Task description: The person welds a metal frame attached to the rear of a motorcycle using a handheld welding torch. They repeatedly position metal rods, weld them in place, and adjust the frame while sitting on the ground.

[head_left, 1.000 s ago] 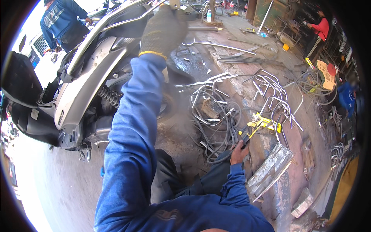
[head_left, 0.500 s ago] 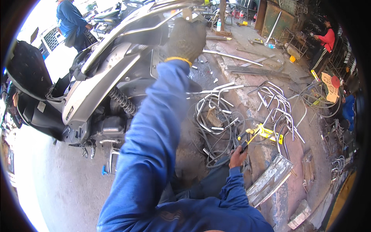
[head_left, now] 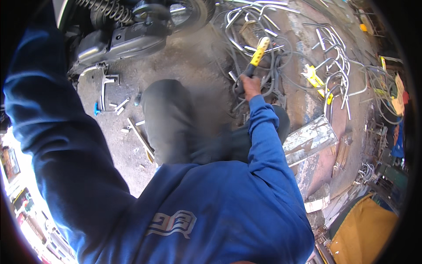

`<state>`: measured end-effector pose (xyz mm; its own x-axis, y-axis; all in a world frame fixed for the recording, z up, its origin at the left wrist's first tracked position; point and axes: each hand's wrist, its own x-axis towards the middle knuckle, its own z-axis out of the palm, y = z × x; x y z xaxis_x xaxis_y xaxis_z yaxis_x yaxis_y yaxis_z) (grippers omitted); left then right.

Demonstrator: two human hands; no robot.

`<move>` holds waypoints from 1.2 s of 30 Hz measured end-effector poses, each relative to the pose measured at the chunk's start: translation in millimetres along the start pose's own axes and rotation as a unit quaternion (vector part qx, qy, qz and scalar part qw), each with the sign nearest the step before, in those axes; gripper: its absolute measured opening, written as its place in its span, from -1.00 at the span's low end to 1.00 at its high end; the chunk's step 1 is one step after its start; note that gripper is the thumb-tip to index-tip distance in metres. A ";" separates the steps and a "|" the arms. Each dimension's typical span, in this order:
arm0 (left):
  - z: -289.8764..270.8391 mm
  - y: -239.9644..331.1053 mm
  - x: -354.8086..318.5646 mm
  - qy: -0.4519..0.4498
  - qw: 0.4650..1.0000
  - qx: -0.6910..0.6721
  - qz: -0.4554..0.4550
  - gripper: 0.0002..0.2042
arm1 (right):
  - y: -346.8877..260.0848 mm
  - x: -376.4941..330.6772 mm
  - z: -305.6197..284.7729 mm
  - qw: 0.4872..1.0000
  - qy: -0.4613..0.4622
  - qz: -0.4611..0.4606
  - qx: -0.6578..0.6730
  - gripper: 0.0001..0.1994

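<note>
In my right hand point(head_left: 249, 86) is a yellow-and-black welding electrode holder point(head_left: 259, 52), my fingers wrapped round its dark grip. Its yellow perforated jaw end points up and away from me. Loops of grey cable point(head_left: 273, 81) lie on the floor just beyond that hand. My left arm, in a blue sleeve point(head_left: 52, 101), reaches up at the far left. The left hand is beyond the picture's edge, so what it touches is hidden. Close to that arm stands a scooter point(head_left: 123, 42), its spring, dark engine casing and wheel showing.
Bent shiny metal tubes point(head_left: 343, 66) lie at the right, near a yellow tool-like piece point(head_left: 313, 78). A scuffed metal channel point(head_left: 310, 140) rests beside my right forearm. Short tube pieces point(head_left: 122, 105) and a wooden strip point(head_left: 140, 138) lie to the left of my legs.
The view has tilted down toward my body. My gloved left hand, earlier over the scooter's metal bars, has left the picture. The electrode holder now points more away from me.
</note>
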<state>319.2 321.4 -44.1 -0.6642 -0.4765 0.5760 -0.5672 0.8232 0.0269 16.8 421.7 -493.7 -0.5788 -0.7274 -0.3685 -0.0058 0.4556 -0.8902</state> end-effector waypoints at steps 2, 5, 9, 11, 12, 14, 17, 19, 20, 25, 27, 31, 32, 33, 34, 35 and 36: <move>11.4 -7.6 -30.7 0.013 1.000 -0.010 -0.023 -0.75 | 40.8 -12.5 38.3 0.994 -0.065 0.072 -0.049 -0.67; 29.7 -21.9 -102.8 0.039 0.994 -0.002 -0.106 -0.77 | 87.7 -29.9 95.7 0.964 -0.052 0.071 -0.250 -0.66; 86.5 -25.7 -250.7 0.071 0.933 0.019 -0.353 -0.79 | 113.3 -33.3 129.3 0.933 -0.148 0.019 -0.329 -0.62; 106.1 -10.9 -335.6 -0.019 0.793 -0.024 -0.608 -0.77 | 113.5 -29.4 138.4 0.913 -0.198 -0.030 -0.355 -0.60; 111.2 9.1 -373.4 -0.104 0.753 0.006 -0.650 -0.76 | 110.3 -26.5 139.1 0.903 -0.218 -0.059 -0.365 -0.59; 124.4 46.0 -444.2 -0.113 0.661 -0.066 -0.739 -0.71 | 105.0 -13.8 135.0 0.890 -0.236 -0.107 -0.375 -0.57; 151.2 89.0 -515.8 -0.190 0.535 -0.118 -0.815 -0.50 | 89.8 23.7 103.5 0.888 -0.222 -0.154 -0.371 -0.54; 166.4 102.8 -547.7 -0.109 0.496 -0.119 -0.853 -0.29 | 82.4 47.1 66.4 0.890 -0.200 -0.176 -0.369 -0.59; 171.8 100.3 -560.1 -0.121 0.488 -0.076 -0.861 -0.28 | 79.3 59.3 52.7 0.903 -0.197 -0.161 -0.347 -0.60; 189.6 89.0 -577.3 -0.306 0.410 -0.099 -0.853 -0.36 | 70.8 79.0 1.9 0.928 -0.199 -0.024 -0.313 -0.64; 202.7 78.4 -571.6 -0.390 0.394 -0.102 -0.826 -0.42 | 58.5 74.7 3.1 0.936 -0.210 -0.006 -0.282 -0.66; 217.6 82.0 -574.2 -0.386 0.452 -0.083 -0.800 -0.55 | 14.2 52.7 19.9 0.928 -0.211 -0.124 -0.280 -0.69; 215.2 86.8 -579.7 -0.320 0.456 -0.051 -0.829 -0.58 | 1.1 44.8 24.7 0.924 -0.201 -0.149 -0.290 -0.69; 208.2 94.7 -586.7 -0.305 0.479 -0.051 -0.822 -0.61 | -15.1 39.0 26.3 0.939 -0.236 -0.100 -0.228 -0.70; 196.3 100.5 -593.7 -0.236 0.497 -0.022 -0.835 -0.64 | -26.0 25.9 28.8 0.930 -0.248 -0.131 -0.236 -0.70; 185.5 109.4 -597.8 -0.131 0.509 -0.047 -0.849 -0.74 | -40.9 20.9 33.5 0.924 -0.246 -0.171 -0.239 -0.70; 172.4 107.3 -598.7 -0.091 0.520 -0.072 -0.846 -0.72 | -58.7 17.4 34.3 0.913 -0.233 -0.233 -0.239 -0.70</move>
<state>572.0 641.8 -526.9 0.6847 -0.5672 -0.4576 -0.3815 -0.8140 0.4381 35.0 364.8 -457.1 -0.0129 -0.9883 -0.1520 -0.5826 0.1310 -0.8022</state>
